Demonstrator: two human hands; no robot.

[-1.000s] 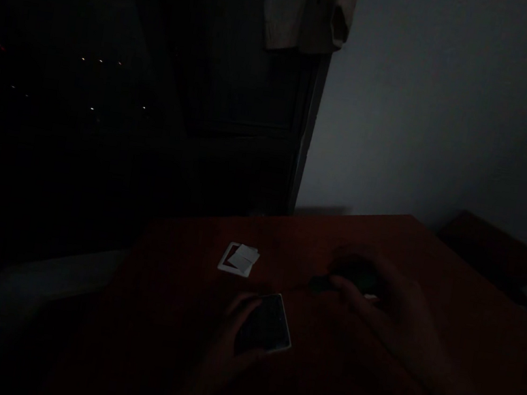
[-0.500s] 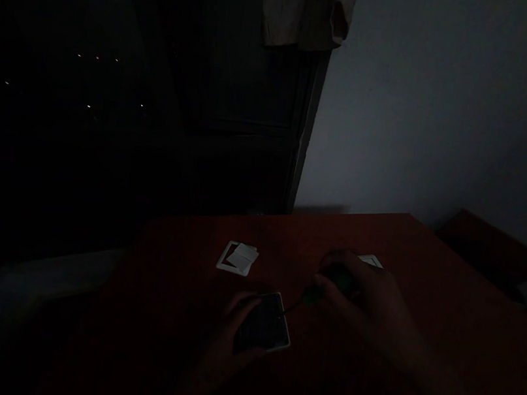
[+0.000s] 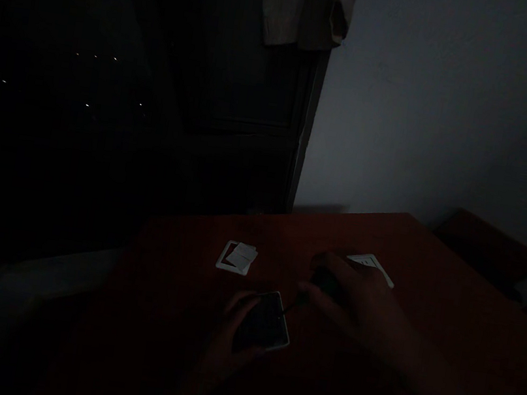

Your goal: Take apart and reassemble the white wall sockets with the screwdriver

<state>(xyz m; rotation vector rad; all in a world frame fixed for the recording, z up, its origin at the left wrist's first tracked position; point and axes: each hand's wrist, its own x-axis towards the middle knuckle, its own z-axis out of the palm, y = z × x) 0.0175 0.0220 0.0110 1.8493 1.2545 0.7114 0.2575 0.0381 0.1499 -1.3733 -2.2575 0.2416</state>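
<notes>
Nearest me, the left hand (image 3: 223, 342) has a grip round a flat, squarish block (image 3: 263, 321), thumb on the near side and fingers on the far side, I judge to brace it against sliding; its dark face sits inside a thin pale rim. The right hand (image 3: 371, 301) has its grip closed on a green-handled tool (image 3: 327, 283). The light is poor, but it looks like a screwdriver, the rounded handle within the fingers and the thin shaft angled at the block's right edge, probably for a steady aim. Beyond, on the reddish, smooth worktop (image 3: 286, 244), small pale papers (image 3: 241, 255) overlap a white square frame (image 3: 220, 264), and a flat white piece (image 3: 366, 260) with dark markings lies partly behind the right hand. Farthest, limp cloth (image 3: 291, 13) hangs beside a plain, matt wall (image 3: 430, 110).
</notes>
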